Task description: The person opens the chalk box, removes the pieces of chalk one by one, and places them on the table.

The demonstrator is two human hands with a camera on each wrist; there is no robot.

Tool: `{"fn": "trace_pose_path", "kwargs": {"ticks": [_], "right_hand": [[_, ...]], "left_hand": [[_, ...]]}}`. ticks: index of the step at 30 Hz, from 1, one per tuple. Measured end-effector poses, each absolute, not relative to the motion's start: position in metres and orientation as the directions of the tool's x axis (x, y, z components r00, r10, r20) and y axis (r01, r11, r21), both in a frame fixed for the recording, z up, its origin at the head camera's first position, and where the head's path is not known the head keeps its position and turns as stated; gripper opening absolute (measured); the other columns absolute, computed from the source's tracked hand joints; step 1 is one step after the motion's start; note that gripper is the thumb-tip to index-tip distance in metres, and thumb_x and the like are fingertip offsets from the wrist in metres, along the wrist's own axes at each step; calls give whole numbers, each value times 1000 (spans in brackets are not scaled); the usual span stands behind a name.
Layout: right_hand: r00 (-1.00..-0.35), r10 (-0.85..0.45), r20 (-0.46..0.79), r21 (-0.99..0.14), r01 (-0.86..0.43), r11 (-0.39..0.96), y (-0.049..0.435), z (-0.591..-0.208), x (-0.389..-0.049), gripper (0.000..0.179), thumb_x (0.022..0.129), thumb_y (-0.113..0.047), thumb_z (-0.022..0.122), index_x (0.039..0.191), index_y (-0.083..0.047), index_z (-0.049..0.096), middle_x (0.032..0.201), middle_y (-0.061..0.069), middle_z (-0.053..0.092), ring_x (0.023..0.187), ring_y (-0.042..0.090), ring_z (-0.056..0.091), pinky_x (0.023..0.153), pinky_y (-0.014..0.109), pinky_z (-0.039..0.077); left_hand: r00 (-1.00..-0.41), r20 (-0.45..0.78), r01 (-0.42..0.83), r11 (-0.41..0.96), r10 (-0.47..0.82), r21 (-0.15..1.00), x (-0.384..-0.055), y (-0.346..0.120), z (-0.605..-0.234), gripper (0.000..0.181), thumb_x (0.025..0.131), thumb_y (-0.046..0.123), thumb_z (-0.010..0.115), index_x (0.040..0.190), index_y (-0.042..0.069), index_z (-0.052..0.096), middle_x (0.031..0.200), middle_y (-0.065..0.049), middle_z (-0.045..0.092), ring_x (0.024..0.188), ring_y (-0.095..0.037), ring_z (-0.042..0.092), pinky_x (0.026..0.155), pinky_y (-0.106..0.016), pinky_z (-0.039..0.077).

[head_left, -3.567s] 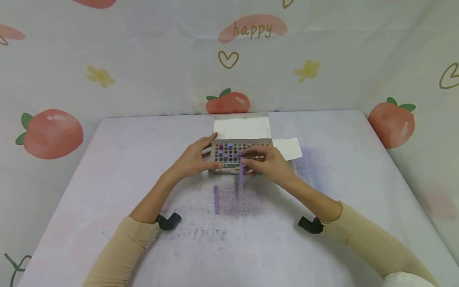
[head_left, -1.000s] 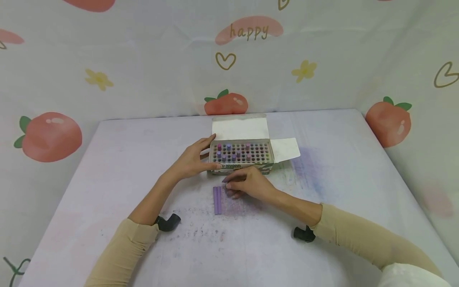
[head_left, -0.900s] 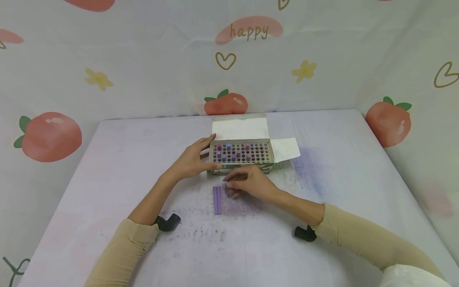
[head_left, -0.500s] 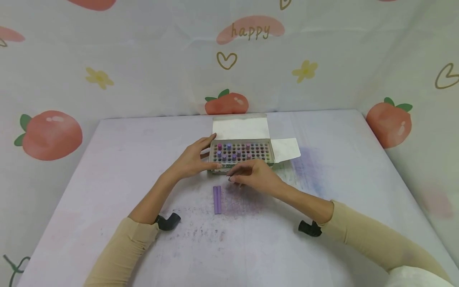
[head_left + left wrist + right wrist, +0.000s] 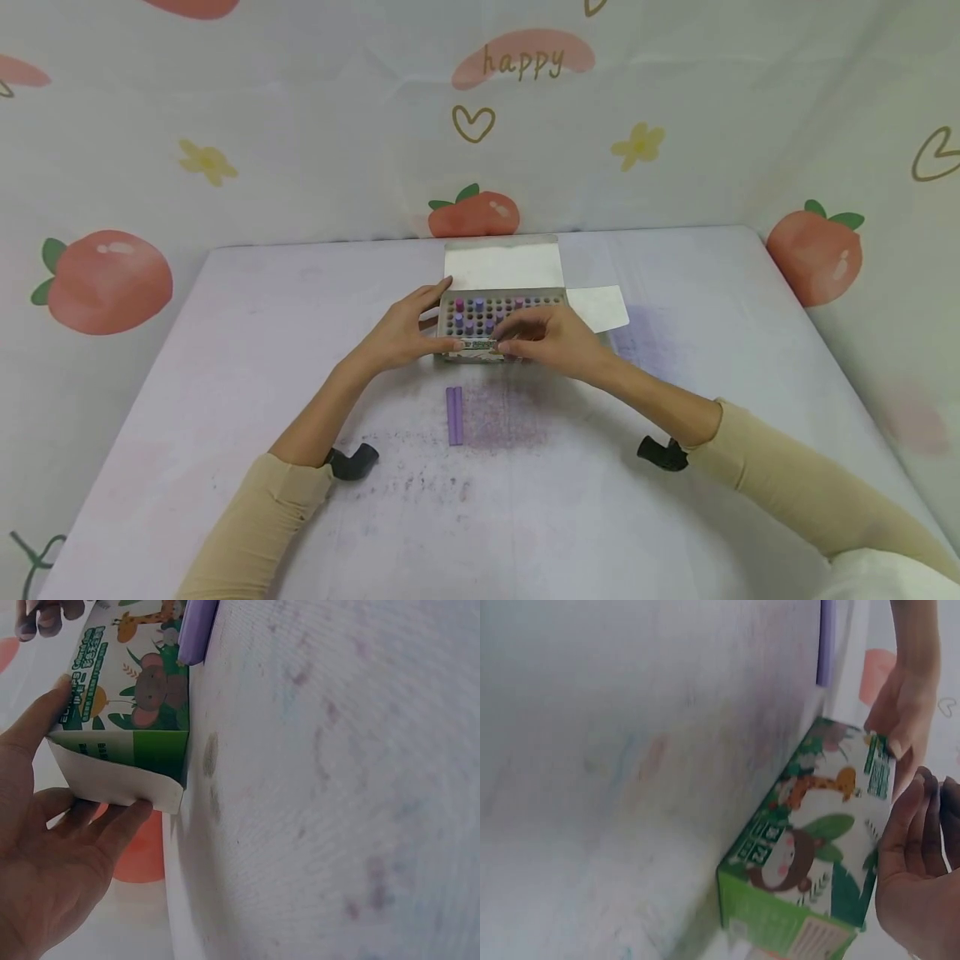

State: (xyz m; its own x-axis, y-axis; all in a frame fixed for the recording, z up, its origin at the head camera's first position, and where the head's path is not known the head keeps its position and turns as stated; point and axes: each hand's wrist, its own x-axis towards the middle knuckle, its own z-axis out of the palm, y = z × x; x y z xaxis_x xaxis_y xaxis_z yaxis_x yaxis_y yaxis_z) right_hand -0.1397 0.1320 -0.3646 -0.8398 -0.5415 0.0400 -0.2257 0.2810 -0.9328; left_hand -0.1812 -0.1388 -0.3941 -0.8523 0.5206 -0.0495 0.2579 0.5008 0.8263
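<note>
An open chalk box [image 5: 480, 353] with a grid of holes stands at the back middle of the table, several purple, blue and pink chalks [image 5: 479, 305] upright in it. My left hand [image 5: 405, 335] grips its left end, thumb on the front wall and fingers behind, by the side flap [image 5: 120, 780] in the left wrist view. My right hand [image 5: 558, 340] is over the box's front edge, fingers bent loosely, nothing visible between them; it hides the box's right front part. Two purple chalk sticks [image 5: 454, 415] lie side by side on the table in front.
The box lid [image 5: 502, 265] is folded back and a white side flap [image 5: 600, 308] sticks out to the right. Purple chalk dust [image 5: 510, 421] marks the tabletop [image 5: 300, 283]. A patterned cloth [image 5: 337, 100] hangs behind.
A second purple chalk was laid beside the first by my right hand, which then let go and moved back up and right to the box. My left hand stayed on the box.
</note>
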Motion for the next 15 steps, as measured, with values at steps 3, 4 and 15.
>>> {"fn": "trace_pose_path", "kwargs": {"ticks": [3,4,15], "right_hand": [[-842,-539,24,-924,-224,309,136,-362,-145,13,92,-8,71,104,-5,75,90,17,73,74,36,66,62,42,61],[-843,-538,16,-922,-220,318,137,-362,-147,13,92,-9,71,104,-5,75,90,15,73,73,34,66,61,40,60],[-856,-515,45,-920,-237,312,150,-363,-160,16,92,-8,71,107,-4,75,101,8,74,77,28,67,64,36,60]], "left_hand": [[-853,-50,259,505,519,823,-182,-139,-395,101,83,24,84,160,15,19,158,-12,29,139,-37,40,109,-38,47],[-854,-50,259,507,518,822,-182,-139,-395,101,83,24,83,160,15,19,158,-12,29,139,-37,40,109,-38,47],[-859,-55,248,509,509,824,-181,-139,-395,101,82,22,84,160,16,20,157,-12,31,139,-36,40,109,-38,46]]}}
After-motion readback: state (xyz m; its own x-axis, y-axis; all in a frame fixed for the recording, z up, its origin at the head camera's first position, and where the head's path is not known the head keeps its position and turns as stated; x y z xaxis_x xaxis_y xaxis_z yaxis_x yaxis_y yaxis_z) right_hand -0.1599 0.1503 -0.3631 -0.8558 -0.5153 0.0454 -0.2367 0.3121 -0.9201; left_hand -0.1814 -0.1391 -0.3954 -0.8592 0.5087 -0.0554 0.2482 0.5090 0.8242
